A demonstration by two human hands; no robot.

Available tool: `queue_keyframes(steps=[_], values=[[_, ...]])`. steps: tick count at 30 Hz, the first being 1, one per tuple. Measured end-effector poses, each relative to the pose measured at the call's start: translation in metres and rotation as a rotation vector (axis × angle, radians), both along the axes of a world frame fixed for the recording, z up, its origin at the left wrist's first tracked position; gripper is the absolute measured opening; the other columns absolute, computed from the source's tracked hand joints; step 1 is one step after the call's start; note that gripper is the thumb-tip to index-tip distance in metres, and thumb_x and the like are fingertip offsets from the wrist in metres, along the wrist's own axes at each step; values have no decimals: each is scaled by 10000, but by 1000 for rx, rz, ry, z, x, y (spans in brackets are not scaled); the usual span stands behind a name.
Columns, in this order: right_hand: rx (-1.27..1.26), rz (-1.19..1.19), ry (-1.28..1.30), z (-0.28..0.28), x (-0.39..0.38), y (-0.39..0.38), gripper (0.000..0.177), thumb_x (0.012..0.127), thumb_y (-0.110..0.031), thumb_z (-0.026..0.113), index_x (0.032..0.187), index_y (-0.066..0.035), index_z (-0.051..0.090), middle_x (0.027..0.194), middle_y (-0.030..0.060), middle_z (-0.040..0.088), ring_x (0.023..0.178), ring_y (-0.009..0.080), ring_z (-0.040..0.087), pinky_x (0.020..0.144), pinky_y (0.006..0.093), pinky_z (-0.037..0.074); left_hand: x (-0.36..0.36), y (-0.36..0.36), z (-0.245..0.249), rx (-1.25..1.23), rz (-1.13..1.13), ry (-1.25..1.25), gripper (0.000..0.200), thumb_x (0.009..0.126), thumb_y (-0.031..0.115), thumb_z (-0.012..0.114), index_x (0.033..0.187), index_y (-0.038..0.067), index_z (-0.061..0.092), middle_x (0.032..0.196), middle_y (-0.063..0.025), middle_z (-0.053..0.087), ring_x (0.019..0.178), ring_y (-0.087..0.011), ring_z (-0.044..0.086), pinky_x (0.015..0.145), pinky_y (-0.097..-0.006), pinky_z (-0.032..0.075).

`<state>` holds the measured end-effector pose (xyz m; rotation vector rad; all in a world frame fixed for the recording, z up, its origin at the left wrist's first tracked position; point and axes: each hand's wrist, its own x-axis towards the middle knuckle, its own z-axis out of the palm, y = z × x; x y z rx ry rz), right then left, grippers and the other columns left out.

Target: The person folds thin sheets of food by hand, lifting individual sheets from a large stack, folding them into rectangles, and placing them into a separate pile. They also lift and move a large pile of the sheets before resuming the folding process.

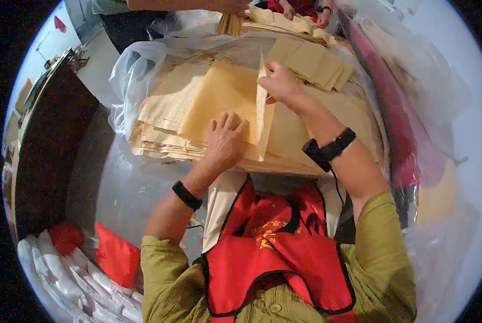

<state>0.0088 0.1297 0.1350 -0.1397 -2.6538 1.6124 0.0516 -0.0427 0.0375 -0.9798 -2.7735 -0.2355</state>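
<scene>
A thin yellow-tan sheet (211, 94) lies on top of stacked sheets on the table. My left hand (227, 140) rests flat on it near its front edge, with the fingers spread. My right hand (281, 86) pinches the right side of a sheet between thumb and fingers, and that lifted flap (261, 121) stands up as a narrow pale strip. Paler sheets (165, 97) are piled to the left, their layered edges showing at the front. To the right of the flap spreads another broad layer of tan sheets (343, 116).
Smaller folded sheets (311, 59) sit at the back right. Clear plastic (128, 89) drapes over the table's left edge. Across the table, a person's hands (305, 13) work at more sheets, and another person's arm (192, 5) reaches in. White sacks (85, 282) lie at lower left.
</scene>
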Motion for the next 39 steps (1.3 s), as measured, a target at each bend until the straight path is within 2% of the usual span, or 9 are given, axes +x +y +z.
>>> queue_keyframes(steps=[6,9,15,16,21,24,28,35,39], values=[[-15,-38,-31,-23,-27,-38,513,739,-93,504,1217,27,361,752,110,603,540,179,613,479,296,511,-8,-17,-15,423,-198,-51,431,680,179,597,1088,76,508,1067,-126,513,1034,-298,459,891,-454,345],[-44,-41,-30,-40,-48,-48,496,753,-88,509,1213,25,363,750,114,602,541,178,613,464,287,503,3,-39,-9,939,-266,-550,367,709,153,608,1052,51,525,995,-130,550,935,-265,514,849,-385,392],[123,143,120,-123,-99,-47,473,781,-159,558,1196,5,401,780,130,596,633,189,621,509,310,497,-4,-60,-10,1437,282,-1036,230,767,116,571,947,-19,520,777,-90,591,660,-126,578,585,-253,475],[168,188,156,-128,-101,-48,480,782,-187,568,1195,-1,408,793,134,596,660,197,622,528,323,497,-9,-59,-31,1452,299,-856,167,752,71,547,883,-24,507,656,-93,585,508,-125,569,423,-244,451],[770,456,165,-62,-23,-48,668,739,-432,586,1239,-34,391,1066,182,542,974,315,544,785,463,429,-1,-58,-18,1203,400,-804,157,763,69,522,901,-5,506,603,-74,573,465,-157,558,416,-270,473],[969,434,282,-77,5,-32,805,683,-547,573,1290,-74,339,1288,192,369,1211,346,318,960,500,258,1,-54,-15,1207,428,-796,146,766,57,507,894,-11,516,586,-83,572,441,-160,550,387,-277,465],[924,525,202,-86,11,-8,867,657,-590,564,1326,-114,284,1394,162,189,1301,309,127,1027,481,120,3,-56,-8,995,439,-735,130,791,88,522,859,-18,555,590,-95,577,422,-146,539,380,-270,446],[947,580,304,-99,3,7,906,625,-624,578,1332,-142,280,1394,163,187,1298,329,130,1015,513,137,-39,-67,26,489,381,286,287,718,259,654,864,16,612,785,-144,618,755,-290,596,655,-364,472],[972,620,294,-90,2,8,904,611,-646,581,1315,-145,315,1377,175,227,1285,350,164,996,548,155,-79,-70,29,517,447,-264,346,698,255,676,911,-9,605,766,-124,626,726,-236,605,645,-353,476]])
